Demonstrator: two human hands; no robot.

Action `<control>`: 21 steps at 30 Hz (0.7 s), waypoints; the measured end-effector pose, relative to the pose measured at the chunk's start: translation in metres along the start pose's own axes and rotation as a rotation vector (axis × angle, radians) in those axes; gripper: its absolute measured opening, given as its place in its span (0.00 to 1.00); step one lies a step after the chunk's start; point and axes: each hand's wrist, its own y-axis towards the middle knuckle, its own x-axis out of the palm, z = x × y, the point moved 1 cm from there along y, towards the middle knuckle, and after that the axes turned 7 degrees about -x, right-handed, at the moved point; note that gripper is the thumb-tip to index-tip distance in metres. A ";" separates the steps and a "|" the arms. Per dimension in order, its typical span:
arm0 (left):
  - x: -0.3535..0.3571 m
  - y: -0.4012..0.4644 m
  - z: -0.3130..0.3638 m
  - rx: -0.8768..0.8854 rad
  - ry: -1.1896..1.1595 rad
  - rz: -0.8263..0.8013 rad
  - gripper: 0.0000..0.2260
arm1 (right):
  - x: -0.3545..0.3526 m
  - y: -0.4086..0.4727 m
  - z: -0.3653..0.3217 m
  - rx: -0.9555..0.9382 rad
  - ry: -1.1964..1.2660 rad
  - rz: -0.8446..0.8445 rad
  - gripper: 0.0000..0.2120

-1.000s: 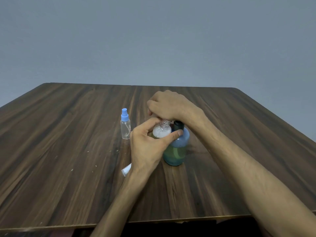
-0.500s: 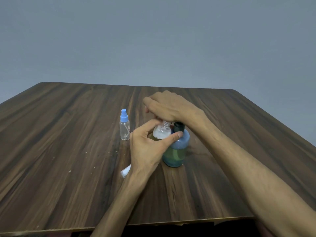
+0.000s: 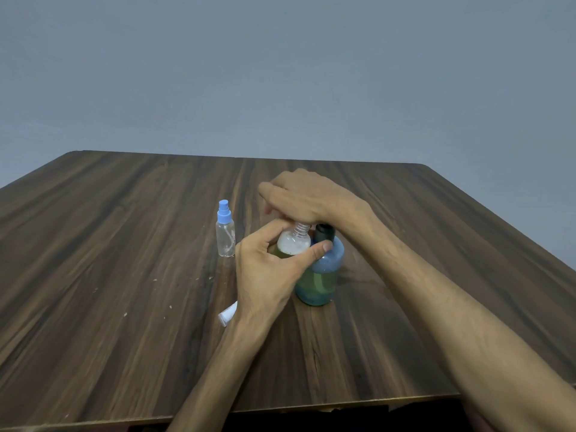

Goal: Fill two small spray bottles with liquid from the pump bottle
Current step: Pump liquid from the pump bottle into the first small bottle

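while the wide dark desk (image 3: 124, 307) carries it all, the pump bottle (image 3: 322, 275) stands upright near the middle, with greenish liquid low in its blue body. the right hand (image 3: 304, 199) lies palm-down over its pump head, its fingers hidden underneath, so their state cannot be told. the left hand (image 3: 268, 275) grips an uncapped spray bottle (image 3: 294, 242) between thumb and curled fingers, its threaded neck up under the right hand. it looks partly filled. best to keep that neck steady under the spout, upright, and press in short strokes to avoid overflow. a second spray bottle (image 3: 225, 233), blue-capped and seemingly empty, stands apart at left. a small white cap (image 3: 228, 313) lies by the left wrist.
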 end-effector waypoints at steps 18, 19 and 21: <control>-0.001 -0.001 0.001 -0.006 -0.023 -0.010 0.14 | -0.004 -0.004 -0.004 -0.056 0.025 0.035 0.30; -0.001 -0.001 0.001 -0.006 -0.028 -0.009 0.14 | -0.007 -0.004 -0.004 -0.056 0.047 0.069 0.31; 0.000 0.000 0.001 -0.008 -0.030 -0.008 0.14 | -0.006 -0.005 -0.002 -0.049 0.067 0.073 0.30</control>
